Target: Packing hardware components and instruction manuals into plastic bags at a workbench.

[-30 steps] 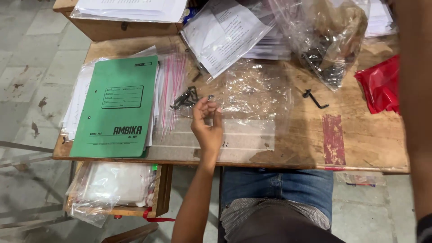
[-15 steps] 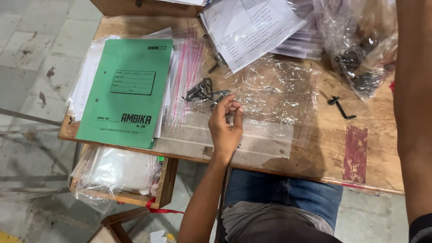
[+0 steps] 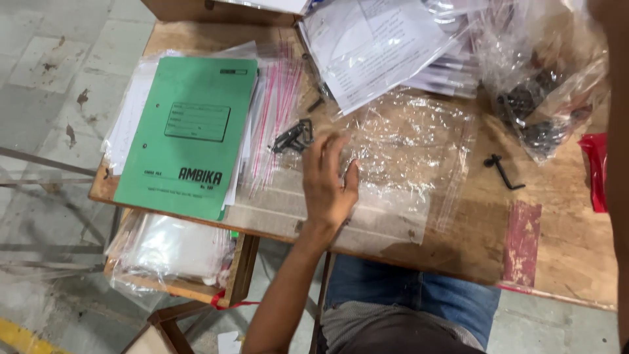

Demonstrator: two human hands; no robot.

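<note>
One hand in play: my left hand, fingers spread, released, flat on clear plastic bag at centre of wooden surface. Right hand: I cannot tell its state, only forearm shows at frame edge. I judge bag light, limp, slippery; take hold at edge, pinching film. Long axis runs left to right. Small black metal parts lie just beyond fingertips, beside green folder.

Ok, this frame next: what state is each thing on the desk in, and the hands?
left hand: open, fingers spread, flat on the clear sheet
clear plastic sheet: crumpled, spread on the desk
green file: closed, lying flat on papers
small black parts: loose, in a small pile by the fingertips
bent black key: lying loose, apart
plastic bag of dark parts: lying slumped, mouth not visible
right hand: not in view
</note>
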